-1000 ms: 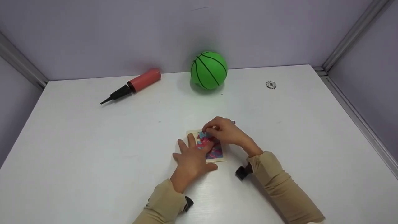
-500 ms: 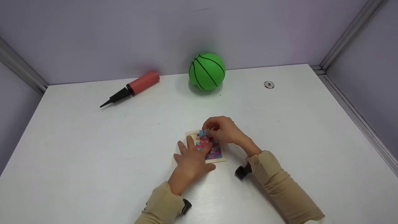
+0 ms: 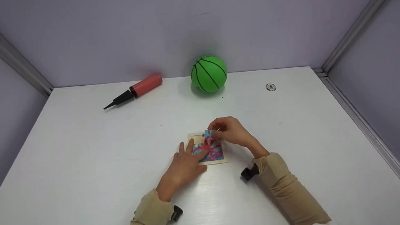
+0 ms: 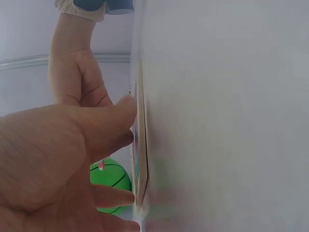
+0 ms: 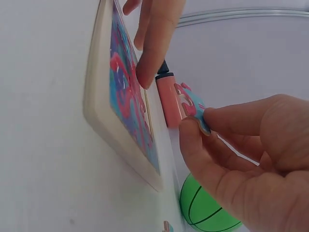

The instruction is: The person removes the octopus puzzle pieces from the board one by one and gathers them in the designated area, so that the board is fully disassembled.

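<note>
A small wooden jigsaw tray with a pink-and-blue picture lies on the white table. My left hand is at its lower left, fingers extended, with the index finger over the picture. In the head view, bare wood shows in the tray's upper left. My right hand pinches a blue-and-pink jigsaw piece between thumb and index finger, over the tray's top edge. From the right wrist view, that piece is raised clear of the tray and tilted. The right hand's other fingers are partly hidden.
A green ball sits against the back wall. Left of it lies a red-and-black hand pump; to the right is a round poker chip. Another small piece lies on the table beyond the tray.
My right hand has shifted slightly right with the jigsaw piece. My left hand has drawn back toward the lower left, uncovering more of the picture and the tray's bare wood.
</note>
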A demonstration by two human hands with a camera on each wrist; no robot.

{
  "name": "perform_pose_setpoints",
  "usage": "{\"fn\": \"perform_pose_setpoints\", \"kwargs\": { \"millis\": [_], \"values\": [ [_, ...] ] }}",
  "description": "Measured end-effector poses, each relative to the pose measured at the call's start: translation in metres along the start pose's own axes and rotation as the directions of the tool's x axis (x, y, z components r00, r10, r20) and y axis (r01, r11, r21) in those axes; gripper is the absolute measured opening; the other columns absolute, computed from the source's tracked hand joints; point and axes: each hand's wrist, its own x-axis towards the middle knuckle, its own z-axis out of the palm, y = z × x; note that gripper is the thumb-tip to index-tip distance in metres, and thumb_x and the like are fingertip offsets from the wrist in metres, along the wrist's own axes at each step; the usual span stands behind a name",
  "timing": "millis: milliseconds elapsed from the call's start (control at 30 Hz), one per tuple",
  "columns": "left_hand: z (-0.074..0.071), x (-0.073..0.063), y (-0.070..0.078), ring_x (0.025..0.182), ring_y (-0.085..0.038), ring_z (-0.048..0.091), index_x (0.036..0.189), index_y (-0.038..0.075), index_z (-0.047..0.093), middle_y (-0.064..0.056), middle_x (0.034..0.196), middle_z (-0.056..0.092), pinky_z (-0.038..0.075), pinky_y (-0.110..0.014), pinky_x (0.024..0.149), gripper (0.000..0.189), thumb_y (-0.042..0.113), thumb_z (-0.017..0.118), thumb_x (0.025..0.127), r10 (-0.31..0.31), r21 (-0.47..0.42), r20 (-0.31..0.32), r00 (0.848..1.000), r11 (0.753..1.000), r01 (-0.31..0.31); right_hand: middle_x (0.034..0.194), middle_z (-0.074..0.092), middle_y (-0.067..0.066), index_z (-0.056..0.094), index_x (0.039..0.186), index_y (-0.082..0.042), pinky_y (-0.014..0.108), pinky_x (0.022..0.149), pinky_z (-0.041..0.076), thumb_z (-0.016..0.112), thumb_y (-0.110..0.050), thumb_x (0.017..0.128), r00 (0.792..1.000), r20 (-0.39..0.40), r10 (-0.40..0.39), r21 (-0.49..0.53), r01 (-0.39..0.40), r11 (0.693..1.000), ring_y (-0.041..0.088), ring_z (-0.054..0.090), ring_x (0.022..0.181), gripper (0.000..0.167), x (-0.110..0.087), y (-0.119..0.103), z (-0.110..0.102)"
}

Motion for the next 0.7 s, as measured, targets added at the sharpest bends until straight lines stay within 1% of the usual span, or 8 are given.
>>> {"fn": "perform_pose_setpoints", "kwargs": {
  "millis": [133,200,300,367,533,700],
  "values": [
    [0.003,0.0,-0.002,0.136,-0.055,0.017,0.139,0.021,0.053,-0.028,0.152,0.022,0.028,-0.064,0.102,0.042,0.02,0.056,0.097,-0.007,0.024,-0.029,1.0,1.0,0.007,0.092,0.065,0.012,0.067,0.103,-0.001,0.034,0.068,0.056,0.061,0.0,0.088,0.999,0.015,0.032,0.052,-0.033,0.998,0.021,0.063,0.074,0.016,-0.006,0.005,-0.006],
    [0.003,-0.001,-0.002,0.135,-0.056,0.021,0.137,0.021,0.055,-0.031,0.15,0.025,0.031,-0.063,0.101,0.041,0.017,0.057,0.097,0.006,0.043,-0.054,0.999,0.999,-0.003,0.092,0.065,0.012,0.067,0.103,0.0,0.035,0.069,0.056,0.061,0.001,0.088,0.999,0.014,0.045,0.076,-0.046,0.996,0.023,0.065,0.077,0.017,-0.009,0.008,-0.011],
    [0.002,0.0,-0.002,0.134,-0.055,0.023,0.136,0.02,0.057,-0.032,0.149,0.025,0.032,-0.062,0.101,0.041,0.014,0.058,0.096,0.011,0.052,-0.068,0.998,0.999,-0.008,0.092,0.064,0.012,0.067,0.103,0.001,0.035,0.069,0.056,0.061,0.002,0.088,0.998,0.009,0.061,0.098,-0.061,0.993,0.024,0.066,0.078,0.016,-0.013,0.012,-0.018],
    [0.001,-0.001,-0.002,0.134,-0.055,0.024,0.137,0.02,0.056,-0.032,0.149,0.025,0.032,-0.061,0.102,0.042,0.014,0.059,0.095,0.014,0.056,-0.063,0.998,0.998,-0.011,0.092,0.065,0.012,0.067,0.103,0.001,0.035,0.07,0.056,0.061,0.001,0.088,0.997,0.0,0.079,0.1,-0.078,0.992,0.023,0.066,0.078,0.016,-0.016,0.015,-0.022],
    [0.0,0.0,0.0,0.136,-0.052,0.021,0.139,0.023,0.053,-0.029,0.152,0.022,0.03,-0.059,0.104,0.046,0.017,0.061,0.094,-0.014,0.071,-0.028,1.0,0.997,0.016,0.094,0.065,0.013,0.067,0.104,0.001,0.033,0.071,0.056,0.064,-0.002,0.089,0.992,-0.035,0.118,0.079,-0.114,0.99,0.022,0.066,0.079,0.016,-0.02,0.023,-0.034],
    [0.001,0.002,0.0,0.136,-0.052,0.021,0.14,0.025,0.052,-0.028,0.152,0.022,0.029,-0.06,0.104,0.047,0.018,0.061,0.094,-0.02,0.072,-0.027,0.999,0.997,0.022,0.098,0.064,0.015,0.067,0.107,0.001,0.032,0.072,0.056,0.064,-0.005,0.09,0.987,-0.072,0.146,0.068,-0.141,0.988,0.023,0.065,0.081,0.018,-0.024,0.027,-0.049]
  ]
}}
